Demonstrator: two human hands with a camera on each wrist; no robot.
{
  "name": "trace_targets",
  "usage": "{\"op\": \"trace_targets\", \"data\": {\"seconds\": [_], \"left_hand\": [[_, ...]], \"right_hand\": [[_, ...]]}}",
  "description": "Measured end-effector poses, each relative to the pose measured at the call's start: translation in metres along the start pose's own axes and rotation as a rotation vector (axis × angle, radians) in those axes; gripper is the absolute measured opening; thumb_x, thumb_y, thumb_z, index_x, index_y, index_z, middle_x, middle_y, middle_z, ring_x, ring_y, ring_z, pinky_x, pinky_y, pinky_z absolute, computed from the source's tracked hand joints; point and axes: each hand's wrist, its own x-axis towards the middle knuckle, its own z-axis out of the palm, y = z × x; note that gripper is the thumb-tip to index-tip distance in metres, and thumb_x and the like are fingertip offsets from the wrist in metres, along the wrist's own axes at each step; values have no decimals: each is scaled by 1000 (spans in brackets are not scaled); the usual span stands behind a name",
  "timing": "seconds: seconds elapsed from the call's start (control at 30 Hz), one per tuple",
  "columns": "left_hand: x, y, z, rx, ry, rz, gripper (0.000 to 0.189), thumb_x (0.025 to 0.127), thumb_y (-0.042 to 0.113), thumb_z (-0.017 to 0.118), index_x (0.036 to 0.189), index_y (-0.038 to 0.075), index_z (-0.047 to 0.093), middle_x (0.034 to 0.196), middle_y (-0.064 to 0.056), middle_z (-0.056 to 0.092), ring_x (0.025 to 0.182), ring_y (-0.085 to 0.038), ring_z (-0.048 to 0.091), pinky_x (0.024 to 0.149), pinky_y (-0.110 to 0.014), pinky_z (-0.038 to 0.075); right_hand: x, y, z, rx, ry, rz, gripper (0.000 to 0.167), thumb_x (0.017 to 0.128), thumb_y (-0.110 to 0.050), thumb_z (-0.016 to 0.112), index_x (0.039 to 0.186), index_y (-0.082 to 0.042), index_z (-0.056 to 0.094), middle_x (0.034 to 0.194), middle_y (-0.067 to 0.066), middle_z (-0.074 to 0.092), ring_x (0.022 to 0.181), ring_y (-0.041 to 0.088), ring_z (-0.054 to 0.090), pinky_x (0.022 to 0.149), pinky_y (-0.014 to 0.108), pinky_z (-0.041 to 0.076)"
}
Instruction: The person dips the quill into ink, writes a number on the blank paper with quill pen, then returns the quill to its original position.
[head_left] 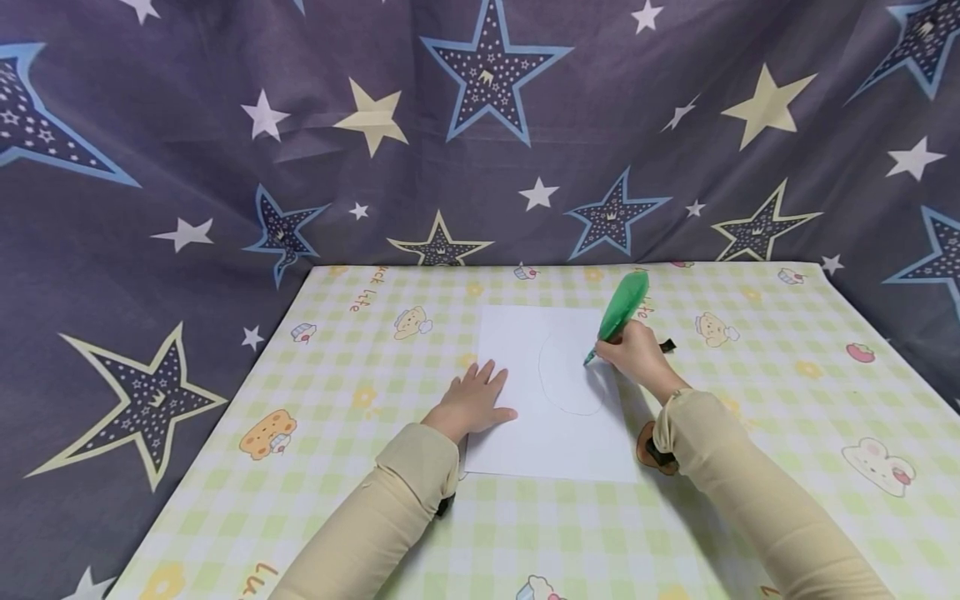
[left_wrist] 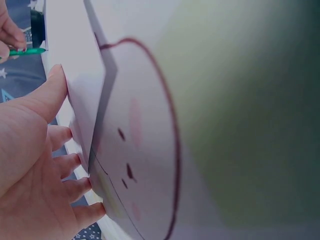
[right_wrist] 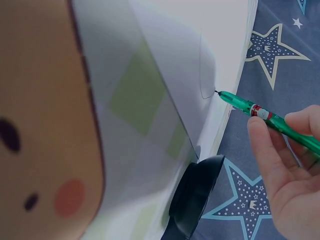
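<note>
**Item: drawing in progress on checked tablecloth**

White paper sheet lay mid-table on the green-checked cartoon tablecloth. Left hand, fingers flat and spread, pressed on the sheet's left edge. Right hand gripped a green pen, tip touching a faint oval outline. Star-print curtain stood behind. Black object partly hidden behind the right hand.

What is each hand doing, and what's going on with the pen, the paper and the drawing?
Left hand: flat, fingers straight, pressing on the paper.
Right hand: gripping the pen.
Green plastic pen: tilted, tip on the paper.
White paper sheet: flat on the table.
Thin curved pen line: an unfinished oval.
Green checked cartoon tablecloth: spread flat.
</note>
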Motion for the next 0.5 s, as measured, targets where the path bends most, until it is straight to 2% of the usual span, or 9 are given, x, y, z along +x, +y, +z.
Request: {"op": "trace_targets", "data": {"seconds": [0.5], "left_hand": [[0, -1, 0, 7, 11, 3, 72, 91, 46, 51, 147, 11, 22, 152, -12, 12, 137, -33, 6, 107, -52, 13]], "right_hand": [[2, -3, 2, 8, 5, -10, 11, 84, -8, 58, 82, 2, 61, 67, 7, 61, 57, 16, 50, 53, 27, 41]]}}
